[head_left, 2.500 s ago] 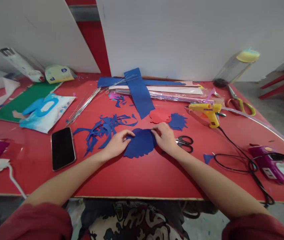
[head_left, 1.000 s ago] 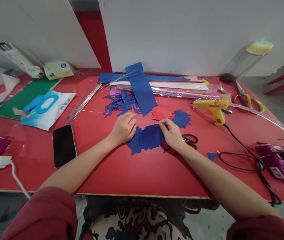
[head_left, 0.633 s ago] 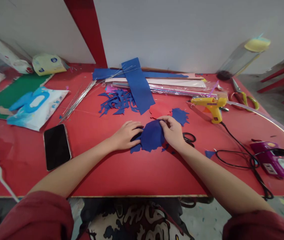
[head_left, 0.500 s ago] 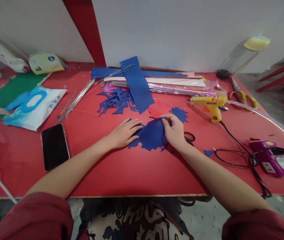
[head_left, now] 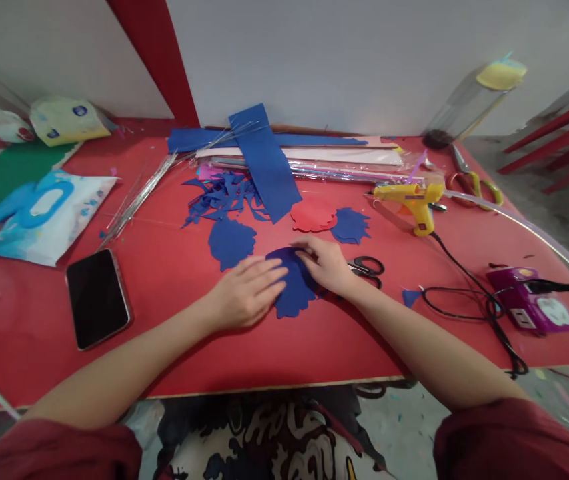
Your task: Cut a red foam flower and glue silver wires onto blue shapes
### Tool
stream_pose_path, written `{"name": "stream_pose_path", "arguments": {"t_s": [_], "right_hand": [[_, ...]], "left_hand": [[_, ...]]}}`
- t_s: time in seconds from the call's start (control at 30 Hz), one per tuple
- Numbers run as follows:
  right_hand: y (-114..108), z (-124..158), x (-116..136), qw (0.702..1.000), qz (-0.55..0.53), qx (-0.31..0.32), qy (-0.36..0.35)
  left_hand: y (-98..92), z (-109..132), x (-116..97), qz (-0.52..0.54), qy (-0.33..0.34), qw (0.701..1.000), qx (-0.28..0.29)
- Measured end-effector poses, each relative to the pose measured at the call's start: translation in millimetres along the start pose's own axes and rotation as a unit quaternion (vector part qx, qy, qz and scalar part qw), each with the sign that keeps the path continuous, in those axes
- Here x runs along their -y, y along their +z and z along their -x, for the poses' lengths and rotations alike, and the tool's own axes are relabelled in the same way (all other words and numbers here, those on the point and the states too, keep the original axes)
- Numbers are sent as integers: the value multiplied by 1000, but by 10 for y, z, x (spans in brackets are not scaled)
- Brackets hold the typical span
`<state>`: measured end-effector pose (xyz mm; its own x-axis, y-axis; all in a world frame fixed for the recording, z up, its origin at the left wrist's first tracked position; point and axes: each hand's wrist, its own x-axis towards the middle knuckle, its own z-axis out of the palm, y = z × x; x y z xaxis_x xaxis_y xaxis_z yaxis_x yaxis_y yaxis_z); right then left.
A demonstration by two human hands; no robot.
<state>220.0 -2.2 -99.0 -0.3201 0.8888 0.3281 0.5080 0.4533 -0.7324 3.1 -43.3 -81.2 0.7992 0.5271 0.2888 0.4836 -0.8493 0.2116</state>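
A dark blue scallop-edged cutout [head_left: 293, 293], apparently thin craft foam, lies in front of me on the table. My left hand [head_left: 247, 293] rests at its left edge, fingers stretched out over it. With thumb and fingers pinched, my right hand [head_left: 327, 267] grips its upper right edge. Another blue cutout [head_left: 233, 243] lies just beyond my left hand. Farther back are a red cutout [head_left: 313, 215] and a smaller-looking blue cutout [head_left: 351, 225] whose edges nearly meet. Black-handled scissors [head_left: 368, 267] lie beside my right hand, their blades partly hidden by it.
Blue scraps [head_left: 227, 193] and a blue strip [head_left: 269, 167] lie at the back. A yellow glue gun [head_left: 411, 200] trails its cord to a purple power strip [head_left: 534, 300] on the right. A phone [head_left: 98, 299] and a wipes packet [head_left: 54, 213] are on the left.
A blue cutout now lies apart on the left, beyond my left hand. My left hand has come onto the other cutout, which sits lower and nearer me. The view has shifted slightly.
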Motion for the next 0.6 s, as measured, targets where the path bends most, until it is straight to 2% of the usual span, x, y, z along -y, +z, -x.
{"name": "stream_pose_path", "arguments": {"t_s": [0.03, 0.1, 0.2, 0.33, 0.47, 0.6], "right_hand": [[-4, 4, 4, 1000, 2, 0, -4], [-15, 4, 6, 1000, 6, -13, -2], [-27, -10, -4, 999, 10, -36, 9], [-37, -27, -6, 997, 18, -68, 10], [-68, -32, 16, 987, 30, -157, 5], [-91, -37, 9, 972, 21, -234, 13]], "left_hand": [[26, -3, -96, 0, 26, 999, 43], [66, 7, -262, -2, 52, 994, 91], [87, 55, -449, 0, 59, 992, 113], [97, 123, -595, -20, 88, 991, 95], [142, 144, -621, -31, 105, 993, 43], [147, 118, -591, -68, 60, 996, 12]]}}
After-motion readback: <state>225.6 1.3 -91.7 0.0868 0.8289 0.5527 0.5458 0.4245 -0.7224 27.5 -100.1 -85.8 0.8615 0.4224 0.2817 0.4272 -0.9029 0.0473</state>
